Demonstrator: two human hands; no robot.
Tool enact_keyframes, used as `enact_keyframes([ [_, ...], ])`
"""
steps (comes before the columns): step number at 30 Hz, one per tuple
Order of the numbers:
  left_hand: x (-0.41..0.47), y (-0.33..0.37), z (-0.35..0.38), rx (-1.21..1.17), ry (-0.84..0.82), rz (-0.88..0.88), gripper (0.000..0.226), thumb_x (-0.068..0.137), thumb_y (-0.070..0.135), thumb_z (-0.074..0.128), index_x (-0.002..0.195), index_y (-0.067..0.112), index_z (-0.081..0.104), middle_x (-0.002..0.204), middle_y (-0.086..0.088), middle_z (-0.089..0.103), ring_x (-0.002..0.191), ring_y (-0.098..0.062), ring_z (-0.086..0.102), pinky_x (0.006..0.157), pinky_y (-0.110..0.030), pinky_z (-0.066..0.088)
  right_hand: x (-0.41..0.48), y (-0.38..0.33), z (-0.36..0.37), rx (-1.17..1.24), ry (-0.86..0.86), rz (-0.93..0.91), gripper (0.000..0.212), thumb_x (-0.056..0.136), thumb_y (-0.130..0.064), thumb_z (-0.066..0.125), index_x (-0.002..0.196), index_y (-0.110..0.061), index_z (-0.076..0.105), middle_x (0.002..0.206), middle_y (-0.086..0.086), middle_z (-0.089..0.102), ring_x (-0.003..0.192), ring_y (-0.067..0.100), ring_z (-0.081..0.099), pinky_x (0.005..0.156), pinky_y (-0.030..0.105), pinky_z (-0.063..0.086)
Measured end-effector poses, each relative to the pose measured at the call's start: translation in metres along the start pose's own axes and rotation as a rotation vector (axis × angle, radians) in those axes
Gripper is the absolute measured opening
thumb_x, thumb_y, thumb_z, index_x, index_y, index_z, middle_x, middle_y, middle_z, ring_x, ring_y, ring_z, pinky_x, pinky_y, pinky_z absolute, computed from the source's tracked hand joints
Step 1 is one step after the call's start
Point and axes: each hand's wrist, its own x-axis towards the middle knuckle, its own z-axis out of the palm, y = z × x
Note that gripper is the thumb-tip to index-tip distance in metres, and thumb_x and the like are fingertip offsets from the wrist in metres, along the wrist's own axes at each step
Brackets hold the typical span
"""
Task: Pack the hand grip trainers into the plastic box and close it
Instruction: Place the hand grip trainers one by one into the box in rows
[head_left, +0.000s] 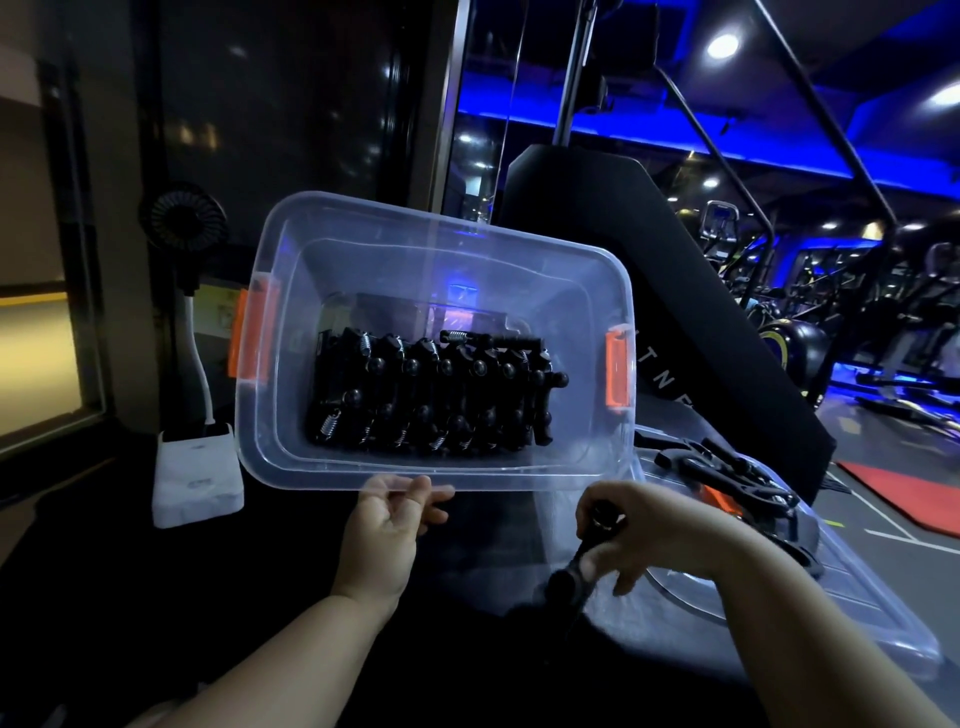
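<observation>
Well, our left grip (387, 519) pinches the tilted box (441, 270) by its rim, a row of trainers (431, 395) already inside. Our right grip (649, 530) clutches one trainer (571, 571); more trainers (727, 478) wait on the lid (883, 623), not yet fitted.

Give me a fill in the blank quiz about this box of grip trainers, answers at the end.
1. The left hand holds the plastic box, which has no ____ on it.
2. The box's side latches are coloured ____.
3. The right hand grips one hand grip trainer, coloured ____.
4. The packed trainers lie in a row ____ the box.
Missing words: lid; orange; black; inside.
</observation>
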Motion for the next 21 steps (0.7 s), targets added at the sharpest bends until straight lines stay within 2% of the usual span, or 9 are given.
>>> enact_keyframes([
  [3, 0.000, 0.000, 0.000, 0.009, -0.010, 0.000, 0.013, 0.095, 0.026, 0.051, 0.094, 0.013, 0.049, 0.088, 0.006, 0.076, 0.067, -0.005, 0.067, 0.069, -0.025, 0.044, 0.005, -0.005, 0.011, -0.036, 0.142, -0.005, 0.038, 0.063, -0.024, 0.087, 0.082, -0.007, 0.059, 0.061, -0.003, 0.060, 0.047, 0.017, 0.060, 0.048, 0.030, 0.053],
  [8, 0.001, -0.002, -0.001, 0.003, -0.016, -0.007, 0.013, 0.095, 0.027, 0.051, 0.093, 0.014, 0.048, 0.088, 0.005, 0.076, 0.067, -0.006, 0.067, 0.071, -0.027, 0.045, 0.015, -0.005, 0.025, 0.010, 0.319, 0.017, 0.042, 0.066, -0.029, 0.086, 0.079, -0.007, 0.053, 0.062, 0.008, 0.056, 0.041, 0.019, 0.056, 0.042, 0.030, 0.050],
  [11, 0.002, -0.003, -0.001, -0.012, -0.016, -0.005, 0.014, 0.094, 0.027, 0.051, 0.092, 0.014, 0.048, 0.087, 0.004, 0.076, 0.066, -0.006, 0.067, 0.071, -0.027, 0.046, 0.022, -0.003, 0.031, -0.148, 0.442, 0.052, 0.049, 0.068, -0.045, 0.082, 0.076, -0.011, 0.046, 0.057, 0.008, 0.058, 0.041, 0.023, 0.057, 0.038, 0.031, 0.049],
  [14, 0.002, -0.004, -0.002, -0.005, -0.021, -0.001, 0.015, 0.093, 0.031, 0.052, 0.094, 0.016, 0.048, 0.088, 0.004, 0.076, 0.067, -0.006, 0.067, 0.069, -0.024, 0.045, 0.024, -0.004, 0.027, -0.447, 0.504, 0.067, 0.052, 0.066, -0.066, 0.071, 0.073, -0.022, 0.044, 0.068, 0.001, 0.060, 0.055, 0.018, 0.062, 0.045, 0.031, 0.047],
  [16, 0.002, -0.005, -0.003, -0.009, -0.020, -0.006, 0.015, 0.093, 0.031, 0.052, 0.094, 0.016, 0.048, 0.089, 0.004, 0.076, 0.068, -0.006, 0.068, 0.069, -0.023, 0.044, 0.023, -0.004, 0.025, -0.650, 0.562, 0.025, 0.053, 0.067, -0.076, 0.060, 0.071, -0.026, 0.042, 0.065, -0.004, 0.056, 0.059, 0.009, 0.055, 0.047, 0.027, 0.036],
  [17, 0.003, -0.006, -0.003, -0.009, -0.019, -0.007, 0.015, 0.093, 0.031, 0.052, 0.094, 0.017, 0.048, 0.089, 0.004, 0.076, 0.068, -0.006, 0.068, 0.069, -0.024, 0.044, 0.023, -0.003, 0.025, -0.750, 0.588, -0.022, 0.052, 0.069, -0.077, 0.055, 0.070, -0.027, 0.042, 0.064, -0.007, 0.054, 0.063, 0.008, 0.052, 0.049, 0.027, 0.034],
  [19, 0.003, -0.006, -0.003, -0.009, -0.019, -0.009, 0.014, 0.093, 0.030, 0.052, 0.094, 0.016, 0.048, 0.089, 0.005, 0.076, 0.068, -0.006, 0.067, 0.069, -0.024, 0.044, 0.026, -0.001, 0.029, -0.907, 0.588, -0.163, 0.044, 0.078, -0.073, 0.046, 0.074, -0.029, 0.047, 0.071, -0.011, 0.056, 0.077, 0.013, 0.052, 0.060, 0.029, 0.039],
  [21, 0.003, -0.007, -0.003, -0.017, -0.018, -0.011, 0.014, 0.093, 0.029, 0.052, 0.093, 0.016, 0.048, 0.088, 0.004, 0.076, 0.067, -0.006, 0.067, 0.069, -0.025, 0.044, 0.027, 0.001, 0.029, -0.899, 0.525, -0.225, 0.040, 0.081, -0.069, 0.047, 0.084, -0.030, 0.054, 0.084, -0.009, 0.057, 0.085, 0.017, 0.055, 0.069, 0.031, 0.042],
])
